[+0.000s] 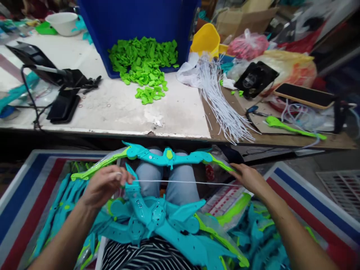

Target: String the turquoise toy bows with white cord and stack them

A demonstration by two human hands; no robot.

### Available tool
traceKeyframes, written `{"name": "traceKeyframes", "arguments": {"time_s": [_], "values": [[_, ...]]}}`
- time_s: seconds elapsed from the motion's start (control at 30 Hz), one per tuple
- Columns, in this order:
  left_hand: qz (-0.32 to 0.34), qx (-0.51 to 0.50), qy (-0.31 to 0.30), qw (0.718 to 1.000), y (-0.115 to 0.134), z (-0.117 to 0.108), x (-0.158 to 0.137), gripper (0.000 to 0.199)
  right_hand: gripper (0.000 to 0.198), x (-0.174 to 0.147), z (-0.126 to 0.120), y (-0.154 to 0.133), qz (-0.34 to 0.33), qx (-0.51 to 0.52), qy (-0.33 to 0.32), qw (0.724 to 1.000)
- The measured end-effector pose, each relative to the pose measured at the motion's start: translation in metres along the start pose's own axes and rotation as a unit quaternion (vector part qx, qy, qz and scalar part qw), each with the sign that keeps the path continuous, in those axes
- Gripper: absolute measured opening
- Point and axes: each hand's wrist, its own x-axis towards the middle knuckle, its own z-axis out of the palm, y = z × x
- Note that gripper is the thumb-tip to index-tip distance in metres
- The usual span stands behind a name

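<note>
A teal toy bow (157, 159) with green limbs lies across above my lap, a green hexagonal piece at its middle. My right hand (249, 178) is closed round the bow's right green tip. From there a white string (182, 182) stretches nearly level to my left hand (108, 183), whose fingers are pinched on it. The bow's left green limb (98, 167) passes just above my left hand, apart from the fingertips. Below the string, more teal bow parts (157, 215) are piled on my lap, some with green limbs fitted.
Boxes with striped liners, holding more bows, flank me at left (53, 168) and right (298, 183). On the white table (112, 112), small green pieces (146, 62) spill from a blue bin (140, 18). A bundle of white strings (222, 101), a fan (254, 78) and a phone (305, 95) lie rightward.
</note>
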Motion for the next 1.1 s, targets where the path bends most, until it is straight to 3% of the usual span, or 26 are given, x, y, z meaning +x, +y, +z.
{"name": "traceKeyframes", "arguments": {"time_s": [0.1,0.2,0.3,0.4,0.53,0.6,0.7,0.8,0.93,1.1], "values": [[-0.072,0.004,0.014,0.997,-0.035,0.018,0.001,0.030,0.034,0.017,-0.013,-0.047,-0.042,0.048,0.072,0.995],[-0.131,0.019,0.029,0.991,-0.060,0.035,0.005,0.040,0.031,0.038,-0.021,-0.136,-0.159,0.131,0.127,0.970],[-0.148,0.006,0.029,0.989,-0.072,0.047,0.006,0.047,0.033,0.055,-0.009,-0.229,-0.301,0.121,0.070,0.943],[-0.157,-0.009,0.005,0.988,-0.077,0.052,0.002,0.046,0.049,0.067,0.010,-0.282,-0.308,0.018,0.041,0.950],[-0.161,-0.040,-0.030,0.986,-0.079,0.056,-0.003,0.048,0.051,0.078,0.017,-0.284,-0.305,-0.028,0.018,0.952],[-0.162,-0.054,-0.048,0.984,-0.078,0.057,-0.005,0.051,0.047,0.083,0.011,-0.268,-0.335,0.011,-0.009,0.942],[-0.133,-0.045,-0.041,0.989,-0.068,0.053,-0.007,0.050,0.047,0.090,0.002,-0.245,-0.348,0.119,-0.105,0.924],[-0.033,-0.026,0.067,0.997,-0.048,0.039,-0.006,0.044,0.054,0.095,0.000,-0.230,-0.290,0.195,-0.183,0.919],[0.094,-0.021,0.225,0.970,-0.015,0.013,0.012,0.038,0.061,0.097,0.005,-0.223,-0.255,0.179,-0.202,0.929],[0.133,0.037,0.252,0.958,0.015,-0.004,0.048,0.037,0.053,0.092,0.007,-0.224,-0.290,0.138,-0.206,0.924]]}}
